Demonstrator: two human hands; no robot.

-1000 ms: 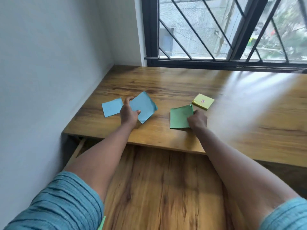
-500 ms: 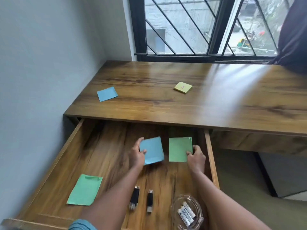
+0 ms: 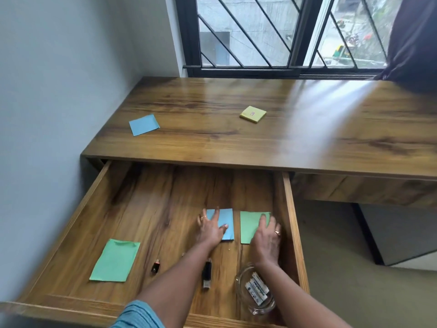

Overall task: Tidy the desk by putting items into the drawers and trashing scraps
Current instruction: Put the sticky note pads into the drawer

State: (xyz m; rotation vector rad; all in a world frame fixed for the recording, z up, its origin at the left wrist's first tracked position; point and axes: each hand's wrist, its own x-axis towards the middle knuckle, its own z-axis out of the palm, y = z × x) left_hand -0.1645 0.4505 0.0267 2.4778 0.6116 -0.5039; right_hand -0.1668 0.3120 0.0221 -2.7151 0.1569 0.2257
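Observation:
The wide wooden drawer [image 3: 289, 209] under the desk stands pulled out. On its floor lie a blue paper [image 3: 227, 221] and a green paper [image 3: 250, 227] side by side. My left hand [image 3: 210, 229] rests flat on the blue paper, fingers spread. On the green paper lies my right hand [image 3: 267, 237], also flat. Another blue paper [image 3: 143, 124] and a yellow sticky-note pad [image 3: 253, 114] lie on the desk top [image 3: 307, 138].
Inside the drawer are a larger green sheet [image 3: 114, 261] at front left, two small black USB sticks [image 3: 206, 273] [image 3: 156, 265], and a glass dish [image 3: 256, 290] holding batteries at front right. A wall runs along the left; a barred window is behind the desk.
Both hands carried the blue and green papers from the desk top down into the drawer and now press them flat on its floor. The view has tilted downward.

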